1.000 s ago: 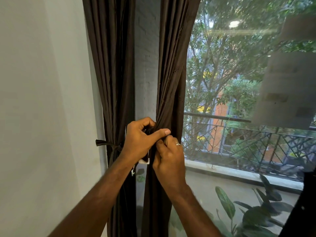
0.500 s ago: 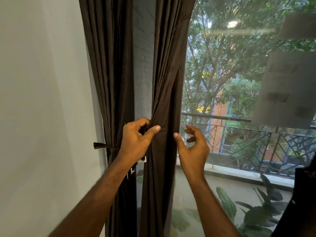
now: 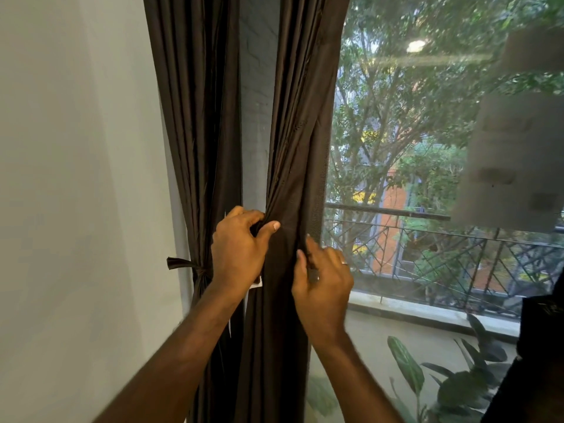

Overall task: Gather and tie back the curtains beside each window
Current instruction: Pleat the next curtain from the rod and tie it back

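Our left hand (image 3: 238,254) had its fingers (image 3: 244,213) curled into the gathered folds of the right-hand curtain (image 3: 293,184), thumb laid flat across the front of the bunch, so it was properly gripping the fabric at the pinch point. Our right hand (image 3: 323,282) was on the other edge of the same curtain, fingertips nipping the cloth just beside the window glass (image 3: 412,154); there was a ring (image 3: 344,263) on one finger. The two hands sat near each other with the bunched fabric between them.

That curtain hung dark brown from the top of the view down past our forearms, squeezed narrow where we held it. Just left of it, past a strip of pale brick wall (image 3: 258,87), the other curtain (image 3: 195,117) was already cinched with a tie-back (image 3: 186,264) knotted against the white wall (image 3: 76,178). A small white bracket (image 3: 256,284) peeked out under our left wrist.

Outside were trees, an iron railing (image 3: 442,239) and leafy plants (image 3: 457,389). No readable writing or labels anywhere, honestly.
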`<control>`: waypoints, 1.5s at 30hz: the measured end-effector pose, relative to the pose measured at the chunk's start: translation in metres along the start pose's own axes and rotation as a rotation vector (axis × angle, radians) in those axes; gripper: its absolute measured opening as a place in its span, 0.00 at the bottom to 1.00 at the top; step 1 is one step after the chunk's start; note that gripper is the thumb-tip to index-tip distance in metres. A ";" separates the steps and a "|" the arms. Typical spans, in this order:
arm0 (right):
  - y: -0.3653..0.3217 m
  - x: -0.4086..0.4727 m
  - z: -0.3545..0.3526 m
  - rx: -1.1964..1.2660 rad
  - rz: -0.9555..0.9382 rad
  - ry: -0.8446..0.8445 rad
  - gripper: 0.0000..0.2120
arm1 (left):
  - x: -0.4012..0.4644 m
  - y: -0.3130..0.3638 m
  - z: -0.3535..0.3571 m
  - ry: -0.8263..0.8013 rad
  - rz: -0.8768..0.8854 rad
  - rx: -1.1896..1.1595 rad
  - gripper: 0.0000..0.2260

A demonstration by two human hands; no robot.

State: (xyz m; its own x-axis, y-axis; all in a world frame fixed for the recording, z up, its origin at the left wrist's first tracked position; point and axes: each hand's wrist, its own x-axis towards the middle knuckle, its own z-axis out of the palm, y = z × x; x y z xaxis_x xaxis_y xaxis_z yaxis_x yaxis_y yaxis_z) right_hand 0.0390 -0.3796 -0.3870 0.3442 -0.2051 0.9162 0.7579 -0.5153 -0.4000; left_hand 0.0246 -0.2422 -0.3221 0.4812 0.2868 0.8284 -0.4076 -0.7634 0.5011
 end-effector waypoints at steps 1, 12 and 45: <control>-0.003 -0.003 0.002 -0.015 -0.050 -0.036 0.13 | 0.000 0.001 0.000 0.000 -0.012 -0.004 0.07; -0.029 0.000 0.023 0.010 -0.154 -0.224 0.17 | -0.004 0.000 -0.008 -0.119 -0.230 -0.436 0.10; 0.015 0.047 -0.019 0.192 0.371 -0.577 0.20 | 0.007 -0.013 -0.001 -0.291 -0.247 -0.411 0.03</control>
State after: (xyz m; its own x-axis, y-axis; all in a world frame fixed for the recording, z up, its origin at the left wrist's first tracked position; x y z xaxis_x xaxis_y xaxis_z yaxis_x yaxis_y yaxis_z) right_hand 0.0563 -0.4132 -0.3492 0.7965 0.1625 0.5824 0.6000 -0.3306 -0.7285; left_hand 0.0325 -0.2290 -0.3224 0.7716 0.2125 0.5995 -0.4962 -0.3886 0.7764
